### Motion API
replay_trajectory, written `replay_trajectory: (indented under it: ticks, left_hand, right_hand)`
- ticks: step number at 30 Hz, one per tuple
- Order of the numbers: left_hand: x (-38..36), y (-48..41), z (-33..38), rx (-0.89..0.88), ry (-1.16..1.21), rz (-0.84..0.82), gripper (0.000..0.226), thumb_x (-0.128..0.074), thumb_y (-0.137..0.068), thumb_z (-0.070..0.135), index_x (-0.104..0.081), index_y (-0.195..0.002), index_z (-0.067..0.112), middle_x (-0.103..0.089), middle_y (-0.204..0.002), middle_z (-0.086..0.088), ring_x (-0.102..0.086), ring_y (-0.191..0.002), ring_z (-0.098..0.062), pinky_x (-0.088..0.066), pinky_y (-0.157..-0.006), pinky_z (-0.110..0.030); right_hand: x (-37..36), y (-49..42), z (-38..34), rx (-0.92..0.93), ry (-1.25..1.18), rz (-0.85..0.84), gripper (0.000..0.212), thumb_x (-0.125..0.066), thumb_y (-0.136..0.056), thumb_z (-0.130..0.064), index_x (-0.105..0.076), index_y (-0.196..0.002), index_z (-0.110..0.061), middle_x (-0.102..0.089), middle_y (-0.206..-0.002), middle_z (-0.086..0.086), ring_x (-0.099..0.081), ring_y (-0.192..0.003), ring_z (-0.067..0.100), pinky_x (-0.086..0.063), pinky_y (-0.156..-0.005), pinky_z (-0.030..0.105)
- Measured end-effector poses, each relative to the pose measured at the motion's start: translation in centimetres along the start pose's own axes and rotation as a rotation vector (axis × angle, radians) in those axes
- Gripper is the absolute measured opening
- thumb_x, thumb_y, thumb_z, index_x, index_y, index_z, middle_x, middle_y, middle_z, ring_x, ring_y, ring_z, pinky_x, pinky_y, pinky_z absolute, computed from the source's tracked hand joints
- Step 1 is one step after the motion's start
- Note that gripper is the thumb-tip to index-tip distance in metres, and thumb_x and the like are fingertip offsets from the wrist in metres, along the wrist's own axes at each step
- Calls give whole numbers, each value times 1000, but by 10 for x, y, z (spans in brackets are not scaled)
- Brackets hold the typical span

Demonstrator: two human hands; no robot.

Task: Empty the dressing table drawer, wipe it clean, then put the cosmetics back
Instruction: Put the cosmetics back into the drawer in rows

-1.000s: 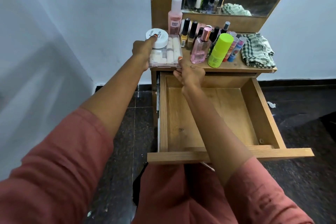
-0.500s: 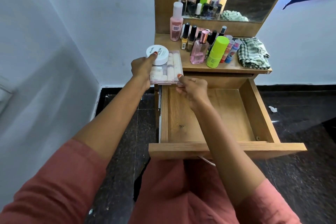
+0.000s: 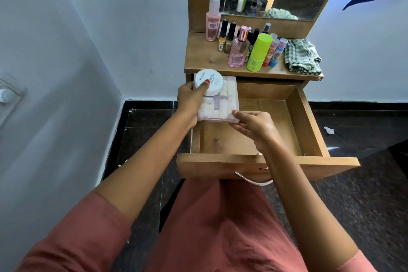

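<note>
The dressing table drawer is pulled open. Above its rear left corner a clear case is gripped by the left hand and pinched by the right hand; a white jar is pinned on top by the left thumb.

the person wears a loose terracotta-pink garment that also covers the lap. its sleeves end near the elbows, leaving the forearms bare. the left hand and right hand have orange-red polish on the thumbnails.
</note>
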State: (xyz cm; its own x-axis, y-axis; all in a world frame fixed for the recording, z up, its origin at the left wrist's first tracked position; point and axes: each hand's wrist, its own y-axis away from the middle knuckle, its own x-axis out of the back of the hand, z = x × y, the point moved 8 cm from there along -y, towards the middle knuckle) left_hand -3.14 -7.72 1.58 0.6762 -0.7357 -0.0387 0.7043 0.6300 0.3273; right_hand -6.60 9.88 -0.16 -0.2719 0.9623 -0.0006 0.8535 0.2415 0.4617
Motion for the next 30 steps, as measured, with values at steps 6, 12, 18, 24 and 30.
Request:
replay_trajectory:
  ticks: [6,12,18,24,30]
  left_hand:
    - [-28,2,-35,77,-181,-61,39,-55,-91,24,-49,-125,7,-56,-129,-10,-58,-110,-24,-52,-74,-29]
    - [-43,-2,-57,74,-362,-72,42,-50,-94,25,-43,-131,6,-53,-132,-10,-56,-112,-25,-49,-73,-25]
    - [-43,-6,-68,57,-508,-51,44,-48,-95,26,-43,-132,4,-53,-133,-14,-55,-115,-28,-49,-85,-31]
    - [-45,-11,-71,78,-525,-51,42,-48,-95,22,-43,-130,-2,-50,-135,-16,-55,-115,-30,-49,-85,-33]
    - [-46,-13,-67,-9,-604,-43,38,-49,-93,9,-47,-128,-6,-51,-134,-19,-51,-121,-31,-46,-89,-32]
  right_hand:
    - [35,-7,6,-60,140,4,30,-63,-83,-1,-56,-106,16,-63,-100,27,-60,-66,21,-55,-55,16]
    - [46,-25,17,-129,363,24,29,-64,-81,3,-56,-105,18,-59,-112,34,-57,-61,24,-58,-61,27]
    - [40,-39,27,-198,542,-5,33,-65,-80,5,-53,-108,18,-58,-95,28,-57,-61,30,-52,-90,46]
    - [42,-51,26,-117,676,50,30,-70,-76,3,-60,-100,19,-62,-85,24,-63,-74,31,-56,-83,43]
    - [34,-62,26,-27,837,45,26,-69,-77,-3,-64,-92,18,-68,-88,26,-64,-64,28,-55,-85,42]
